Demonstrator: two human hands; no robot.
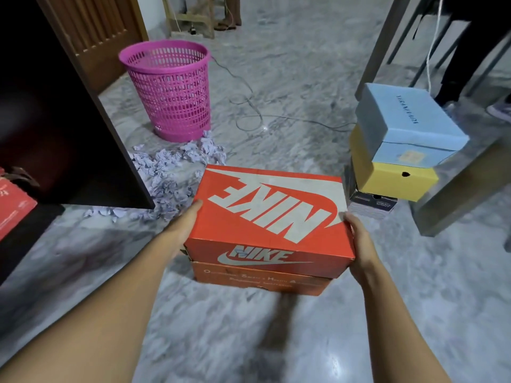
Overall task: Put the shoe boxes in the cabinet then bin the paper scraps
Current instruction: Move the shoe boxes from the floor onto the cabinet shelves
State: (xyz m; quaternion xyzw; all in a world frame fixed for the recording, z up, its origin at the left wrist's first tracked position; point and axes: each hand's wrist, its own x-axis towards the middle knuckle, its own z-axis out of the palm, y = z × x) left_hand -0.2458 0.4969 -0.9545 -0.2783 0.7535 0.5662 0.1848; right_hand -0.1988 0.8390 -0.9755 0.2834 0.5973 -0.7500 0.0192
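Grey marbled floor. Standing on it: pink mesh bin, crumpled paper scraps beside it, grey cable. At right, stack of shoe boxes.

The orange cardboard shoe box is showing "NIKE" in big white letters on its lid and again, with a swoosh, on its front.

Both hands gripping orange shoe box

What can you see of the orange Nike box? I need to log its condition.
The orange Nike box is cardboard, lid closed, with a large white logo on top and a smaller one on the near side. Its edges look slightly worn. It is held above the floor, level, the left hand and right hand pressing its sides.
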